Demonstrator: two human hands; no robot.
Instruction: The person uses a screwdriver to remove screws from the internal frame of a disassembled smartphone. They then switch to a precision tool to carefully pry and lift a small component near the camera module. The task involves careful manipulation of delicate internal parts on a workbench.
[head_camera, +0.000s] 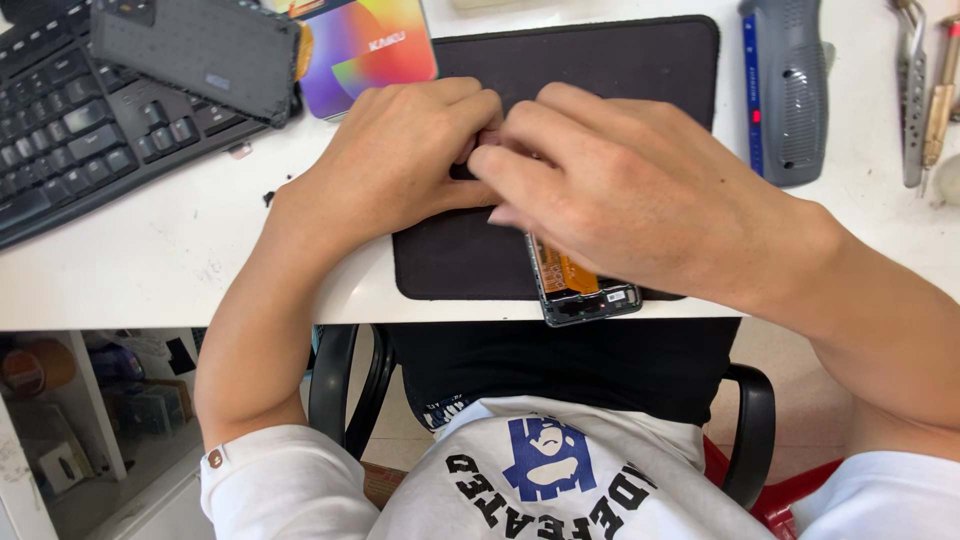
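Observation:
An opened phone (580, 287) lies on a black work mat (600, 60), its lower end with orange flex parts poking out over the table's front edge. Most of the phone is hidden under my hands. My left hand (395, 160) rests on the mat with fingers curled, pressing on the phone's upper part. My right hand (620, 190) lies across the phone, fingertips meeting the left hand's fingers near the mat's middle. What the fingertips pinch is hidden.
A black keyboard (70, 110) sits at the far left with a dark phone back cover (195, 50) on it. A colourful card (365, 45) lies beside it. A grey-blue handheld tool (785, 90) and metal tweezers (912, 100) lie at the right on the white table (150, 260).

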